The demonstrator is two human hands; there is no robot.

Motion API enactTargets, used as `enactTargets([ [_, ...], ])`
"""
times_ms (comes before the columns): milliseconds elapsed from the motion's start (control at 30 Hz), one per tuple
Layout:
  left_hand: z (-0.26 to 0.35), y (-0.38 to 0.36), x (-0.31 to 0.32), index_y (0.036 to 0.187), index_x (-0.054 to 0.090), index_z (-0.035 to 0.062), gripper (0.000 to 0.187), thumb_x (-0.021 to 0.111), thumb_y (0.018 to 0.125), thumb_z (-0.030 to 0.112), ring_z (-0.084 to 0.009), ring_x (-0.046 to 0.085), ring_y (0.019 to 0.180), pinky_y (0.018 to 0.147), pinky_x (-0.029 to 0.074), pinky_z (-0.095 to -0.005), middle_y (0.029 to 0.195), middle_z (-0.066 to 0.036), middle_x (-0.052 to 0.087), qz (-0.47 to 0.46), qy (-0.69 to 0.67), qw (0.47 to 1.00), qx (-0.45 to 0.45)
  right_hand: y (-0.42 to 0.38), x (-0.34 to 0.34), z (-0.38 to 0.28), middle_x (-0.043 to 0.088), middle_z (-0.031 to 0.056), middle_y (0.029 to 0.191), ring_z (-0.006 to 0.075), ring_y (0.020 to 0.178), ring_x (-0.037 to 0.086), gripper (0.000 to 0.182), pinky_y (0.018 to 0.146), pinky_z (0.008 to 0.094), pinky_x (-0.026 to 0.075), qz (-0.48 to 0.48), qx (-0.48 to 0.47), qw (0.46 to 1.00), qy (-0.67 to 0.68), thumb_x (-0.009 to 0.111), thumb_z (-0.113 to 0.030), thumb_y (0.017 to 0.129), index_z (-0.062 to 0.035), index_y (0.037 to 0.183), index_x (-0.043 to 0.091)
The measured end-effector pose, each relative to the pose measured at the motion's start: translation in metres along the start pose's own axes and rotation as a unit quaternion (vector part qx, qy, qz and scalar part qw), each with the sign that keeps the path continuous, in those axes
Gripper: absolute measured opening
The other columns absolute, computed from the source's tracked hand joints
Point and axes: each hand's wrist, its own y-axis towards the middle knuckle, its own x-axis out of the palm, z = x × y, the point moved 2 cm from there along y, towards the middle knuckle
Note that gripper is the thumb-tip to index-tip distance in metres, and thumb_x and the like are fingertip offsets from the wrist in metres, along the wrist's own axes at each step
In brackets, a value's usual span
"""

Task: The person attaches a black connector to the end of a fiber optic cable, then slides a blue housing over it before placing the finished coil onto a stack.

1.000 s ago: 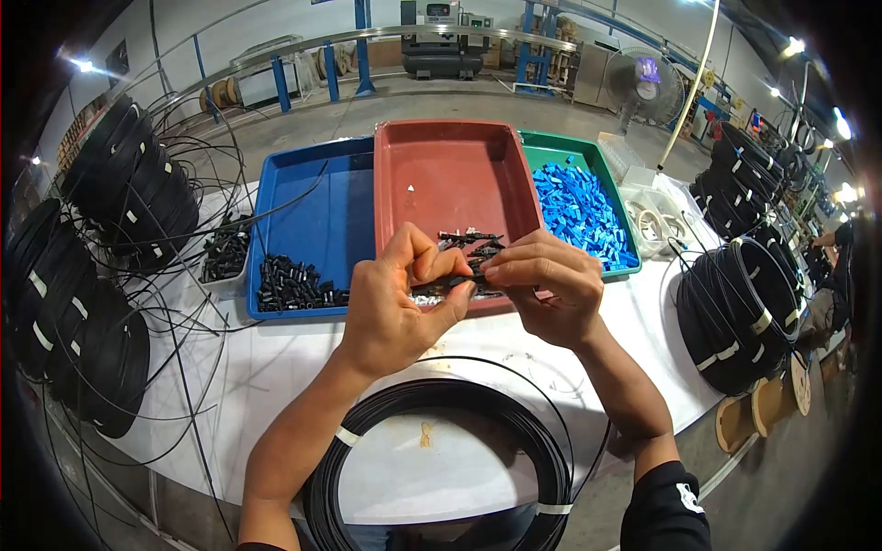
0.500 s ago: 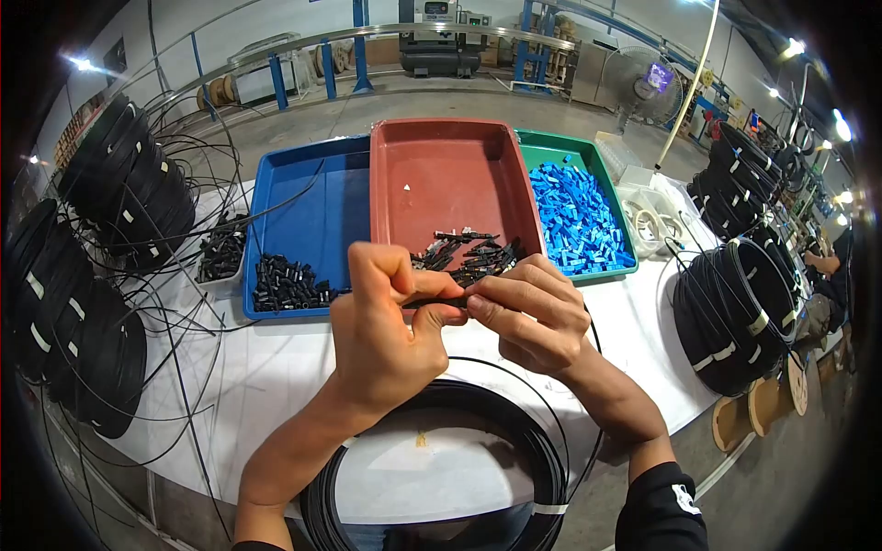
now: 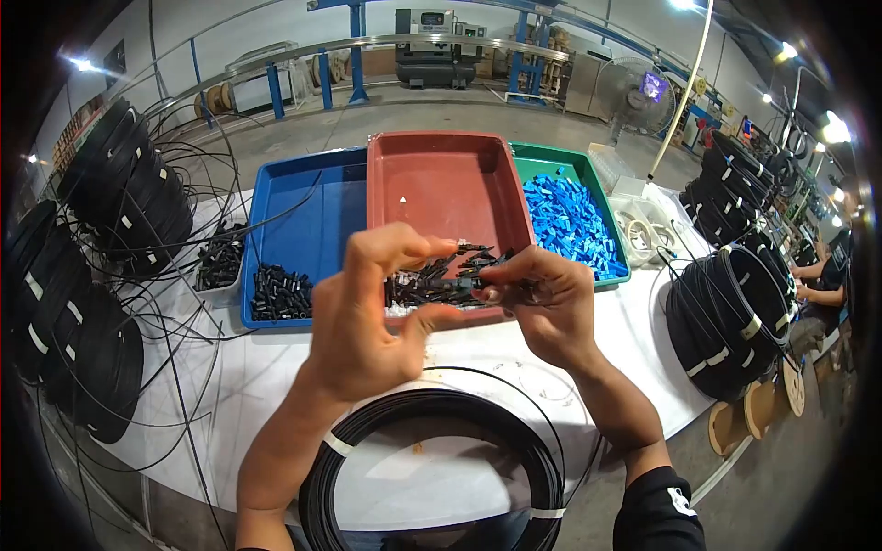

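My left hand [image 3: 363, 317] is raised over the near edge of the red tray [image 3: 446, 170], its thumb and forefinger wide apart with nothing between them. Close by on the right, the fingers of my right hand [image 3: 559, 308] pinch a small black connector [image 3: 472, 284], partly hidden by the fingertips. Behind both hands, loose black connector parts [image 3: 427, 285] lie in the red tray. A coil of black cable [image 3: 326, 491], tied with white tape, rests below my forearms; one strand loops up toward my right hand.
A blue tray [image 3: 308, 207] holds black sleeves [image 3: 280, 292]; a green tray [image 3: 597, 174] holds blue clips [image 3: 570, 220]. Cable coils [image 3: 124, 197] are stacked at left, more coils [image 3: 721, 317] at right. Loose strands cross the left side. A co-worker's arm [image 3: 820, 296] shows far right.
My left thumb and forefinger have spread apart and come off the dark piece both hands were pinching. My right hand keeps its pinch, with a gap now between the hands.
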Motion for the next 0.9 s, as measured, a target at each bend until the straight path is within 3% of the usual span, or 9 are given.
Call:
enactTargets([
  [133,-0.003,-0.005,-0.001,0.117,0.040,0.0045,0.057,0.082,0.079,0.001,-0.0249,0.074,0.094,0.082,0.059,-0.0322,0.102,-0.017,0.073,0.006,0.009,1.000,-0.029,0.004,-0.001,-0.005,0.075,0.0114,0.088,0.0136,0.084,0.072,0.013,0.073,0.0259,0.057,0.023,-0.053,0.996,-0.062,0.074,0.009,0.081,0.0031,0.092,0.070],
  [200,-0.002,-0.007,0.005,0.115,0.049,0.0037,0.049,0.081,0.078,-0.001,-0.0225,0.074,0.096,0.079,0.061,-0.0298,0.103,-0.013,0.071,0.030,0.043,0.998,-0.042,0.003,-0.001,-0.005,0.075,0.0120,0.088,0.0140,0.083,0.073,0.013,0.073,0.0260,0.057,0.026,-0.057,0.996,-0.067,0.075,0.009,0.081,0.0029,0.092,0.070],
  [433,-0.001,-0.009,0.011,0.113,0.048,0.0030,0.046,0.078,0.078,-0.004,-0.0215,0.076,0.083,0.072,0.061,-0.0273,0.092,-0.014,0.075,0.047,0.005,0.997,-0.065,0.004,0.001,0.000,0.074,0.0134,0.083,0.0194,0.076,0.075,0.015,0.066,0.0275,0.057,0.031,-0.117,0.986,-0.116,0.075,0.009,0.079,0.0006,0.091,0.070],
  [500,-0.002,-0.009,0.010,0.112,0.047,0.0031,0.045,0.075,0.078,-0.004,-0.0199,0.076,0.080,0.069,0.059,-0.0254,0.084,-0.013,0.075,0.057,-0.072,0.981,-0.173,0.003,0.001,0.001,0.074,0.0138,0.082,0.0209,0.075,0.075,0.016,0.065,0.0278,0.057,0.033,-0.130,0.984,-0.120,0.075,0.009,0.079,0.0003,0.090,0.070],
  [600,-0.005,-0.009,0.005,0.112,0.047,0.0031,0.043,0.072,0.078,-0.005,-0.0187,0.075,0.076,0.065,0.058,-0.0250,0.085,-0.015,0.075,0.045,-0.105,0.976,-0.183,0.002,0.003,-0.003,0.073,0.0141,0.082,0.0229,0.075,0.075,0.017,0.064,0.0289,0.058,0.031,-0.148,0.978,-0.144,0.075,0.010,0.078,0.0002,0.090,0.070],
  [667,-0.006,-0.008,0.006,0.110,0.047,0.0037,0.043,0.072,0.077,-0.004,-0.0179,0.075,0.074,0.064,0.057,-0.0252,0.082,-0.014,0.074,0.045,-0.073,0.983,-0.161,0.000,0.005,-0.009,0.074,0.0125,0.085,0.0166,0.079,0.074,0.017,0.067,0.0271,0.059,0.031,-0.153,0.972,-0.174,0.070,0.016,0.080,0.0012,0.089,0.071],
  [900,-0.002,-0.012,0.011,0.100,0.038,0.0036,0.041,0.064,0.069,-0.006,-0.0134,0.066,0.067,0.063,0.056,-0.0249,0.074,-0.008,0.060,0.039,0.097,0.991,-0.087,-0.006,0.013,-0.008,0.072,0.0134,0.081,0.0214,0.073,0.074,0.025,0.061,0.0285,0.058,-0.010,-0.234,0.946,-0.226,0.063,0.019,0.076,0.0013,0.092,0.070],
])
